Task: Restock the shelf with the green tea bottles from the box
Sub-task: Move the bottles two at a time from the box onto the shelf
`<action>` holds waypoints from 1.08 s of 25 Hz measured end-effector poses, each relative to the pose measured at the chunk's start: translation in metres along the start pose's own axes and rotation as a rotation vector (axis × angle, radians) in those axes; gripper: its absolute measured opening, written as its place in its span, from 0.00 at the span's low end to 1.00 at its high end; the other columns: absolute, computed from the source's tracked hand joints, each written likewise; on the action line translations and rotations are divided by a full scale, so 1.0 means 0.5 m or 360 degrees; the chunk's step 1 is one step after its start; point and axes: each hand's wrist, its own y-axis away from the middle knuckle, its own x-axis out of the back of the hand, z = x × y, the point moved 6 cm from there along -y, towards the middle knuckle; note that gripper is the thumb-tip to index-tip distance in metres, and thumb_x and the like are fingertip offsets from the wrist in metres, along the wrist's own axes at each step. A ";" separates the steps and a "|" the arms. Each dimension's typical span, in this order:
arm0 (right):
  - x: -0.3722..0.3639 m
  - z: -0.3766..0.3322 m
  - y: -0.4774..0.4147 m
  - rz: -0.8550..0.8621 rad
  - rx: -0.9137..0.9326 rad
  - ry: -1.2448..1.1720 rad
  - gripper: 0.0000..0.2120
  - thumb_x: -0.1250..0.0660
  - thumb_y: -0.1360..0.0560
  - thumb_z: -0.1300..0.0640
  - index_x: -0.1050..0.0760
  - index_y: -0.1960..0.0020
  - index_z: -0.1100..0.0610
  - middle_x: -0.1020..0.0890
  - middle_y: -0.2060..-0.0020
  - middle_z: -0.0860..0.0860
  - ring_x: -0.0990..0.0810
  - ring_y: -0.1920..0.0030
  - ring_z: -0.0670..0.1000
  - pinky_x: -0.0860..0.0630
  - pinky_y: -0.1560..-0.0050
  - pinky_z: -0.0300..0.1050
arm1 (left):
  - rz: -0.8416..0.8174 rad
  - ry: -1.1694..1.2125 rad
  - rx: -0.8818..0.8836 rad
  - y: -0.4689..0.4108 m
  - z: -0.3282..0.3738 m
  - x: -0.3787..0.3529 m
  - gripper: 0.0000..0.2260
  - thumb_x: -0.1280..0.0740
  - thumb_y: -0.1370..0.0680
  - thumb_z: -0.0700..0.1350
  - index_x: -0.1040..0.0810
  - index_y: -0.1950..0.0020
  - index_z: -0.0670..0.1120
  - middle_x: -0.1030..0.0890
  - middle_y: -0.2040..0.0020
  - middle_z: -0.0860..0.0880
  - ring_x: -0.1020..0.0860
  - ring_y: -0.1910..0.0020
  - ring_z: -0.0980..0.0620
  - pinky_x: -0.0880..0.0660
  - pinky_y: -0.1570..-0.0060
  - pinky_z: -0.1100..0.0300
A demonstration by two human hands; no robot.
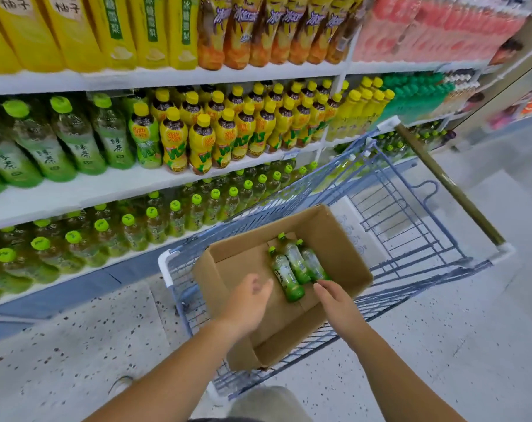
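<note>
Head view: the only view, wide-angle, looking forward and down.
box (325,236): open brown cardboard with its flaps open, sitting in the near end of the cart (411,239); most of its floor is bare.
green tea bottles (295,264): three lie side by side, touching, on the box floor towards its far right corner, green caps pointing at the far wall, bases towards the person.
left hand (248,296): hovers over the near left part of the box, apart from the bottles; fingers relaxed and slightly bent, holding nothing.
right hand (334,296): near the box's right edge, fingers stretched out towards the bottle bases; its fingertips (318,284) lie right at the base of the rightmost bottle, contact cannot be told, nothing gripped.
lower shelf (131,254): left of the cart, carries rows of upright green-capped bottles (175,217) up to its front edge.
middle shelf (76,197): larger green bottles (76,141) at its left end, yellow-capped bottles (202,141) just beside them to the right.
top shelf (197,76): yellow packs (115,32), then orange bottles (258,35), then pink bottles (426,28).
cart: blue wire, white corner caps, handle bar (450,184) at its far end.
floor (76,345): pale, speckled.
</note>
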 end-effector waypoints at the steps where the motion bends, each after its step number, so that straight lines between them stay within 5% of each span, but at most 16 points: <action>1: 0.017 0.015 -0.034 -0.0039 -0.0009 0.0011 0.25 0.39 0.20 0.40 0.30 0.27 0.50 0.25 0.35 0.46 0.28 0.38 0.47 0.33 0.40 0.44 | 0.0029 -0.0009 0.0049 -0.023 -0.001 -0.032 0.31 0.43 0.20 0.65 0.37 0.22 0.50 0.29 0.27 0.52 0.28 0.35 0.53 0.25 0.43 0.57; 3: 0.043 0.048 -0.107 -0.0122 -0.0016 0.0060 0.25 0.38 0.20 0.40 0.30 0.27 0.50 0.24 0.35 0.46 0.28 0.39 0.46 0.34 0.41 0.43 | 0.0087 -0.0035 0.0156 -0.073 -0.014 -0.095 0.31 0.43 0.20 0.66 0.36 0.23 0.49 0.26 0.29 0.51 0.27 0.34 0.51 0.30 0.34 0.51; 8: 0.057 0.136 -0.289 -0.0329 -0.0046 0.0322 0.27 0.40 0.20 0.39 0.31 0.26 0.50 0.24 0.35 0.45 0.28 0.41 0.44 0.36 0.41 0.40 | 0.0078 0.0016 0.0457 -0.202 -0.095 -0.226 0.34 0.44 0.21 0.66 0.39 0.20 0.48 0.30 0.25 0.49 0.31 0.28 0.48 0.36 0.29 0.54; 14: 0.023 0.210 -0.499 -0.0418 -0.0007 0.0575 0.26 0.43 0.19 0.39 0.31 0.26 0.52 0.24 0.36 0.46 0.27 0.39 0.48 0.37 0.42 0.41 | 0.0236 -0.0036 0.0602 -0.387 -0.231 -0.295 0.27 0.42 0.19 0.62 0.33 0.25 0.48 0.23 0.33 0.49 0.25 0.37 0.47 0.31 0.44 0.58; 16: 0.004 0.227 -0.561 -0.0410 0.0031 0.0646 0.25 0.44 0.18 0.40 0.32 0.26 0.52 0.25 0.33 0.49 0.27 0.34 0.51 0.38 0.43 0.41 | 0.0309 -0.0010 0.0575 -0.451 -0.265 -0.302 0.27 0.41 0.19 0.60 0.33 0.25 0.48 0.22 0.35 0.49 0.23 0.42 0.49 0.28 0.44 0.56; 19: -0.023 0.259 -0.644 -0.0432 0.0066 0.0758 0.26 0.45 0.18 0.42 0.36 0.24 0.53 0.26 0.30 0.52 0.24 0.43 0.49 0.36 0.46 0.42 | 0.0383 -0.0073 0.0624 -0.546 -0.312 -0.322 0.27 0.40 0.20 0.60 0.32 0.25 0.46 0.22 0.34 0.46 0.24 0.37 0.44 0.27 0.38 0.49; 21: -0.039 0.277 -0.695 -0.0440 0.0065 0.0770 0.27 0.44 0.18 0.43 0.38 0.23 0.55 0.27 0.29 0.53 0.25 0.39 0.51 0.32 0.42 0.45 | 0.0394 -0.0151 0.0635 -0.601 -0.321 -0.336 0.24 0.37 0.20 0.59 0.29 0.31 0.44 0.19 0.42 0.47 0.22 0.44 0.45 0.25 0.46 0.52; 23: -0.052 0.290 -0.735 -0.0409 0.0074 0.0762 0.26 0.42 0.18 0.45 0.35 0.25 0.57 0.23 0.37 0.53 0.23 0.41 0.51 0.29 0.41 0.45 | 0.0437 -0.0075 0.0580 -0.642 -0.317 -0.351 0.17 0.32 0.21 0.55 0.26 0.39 0.46 0.20 0.51 0.50 0.21 0.52 0.49 0.27 0.56 0.57; 25: -0.062 0.294 -0.760 -0.0367 0.0122 0.0740 0.16 0.39 0.18 0.47 0.30 0.35 0.54 0.24 0.51 0.46 0.24 0.57 0.41 0.30 0.56 0.36 | 0.0564 0.0099 0.0458 -0.668 -0.309 -0.356 0.11 0.28 0.23 0.50 0.25 0.44 0.50 0.20 0.52 0.53 0.21 0.52 0.50 0.29 0.57 0.60; 27: -0.069 0.299 -0.774 -0.0350 0.0168 0.0769 0.12 0.38 0.19 0.48 0.29 0.38 0.50 0.22 0.53 0.45 0.25 0.60 0.39 0.30 0.62 0.35 | 0.0657 0.0228 0.0385 -0.680 -0.305 -0.363 0.10 0.27 0.24 0.47 0.25 0.46 0.51 0.20 0.53 0.56 0.21 0.52 0.54 0.29 0.54 0.62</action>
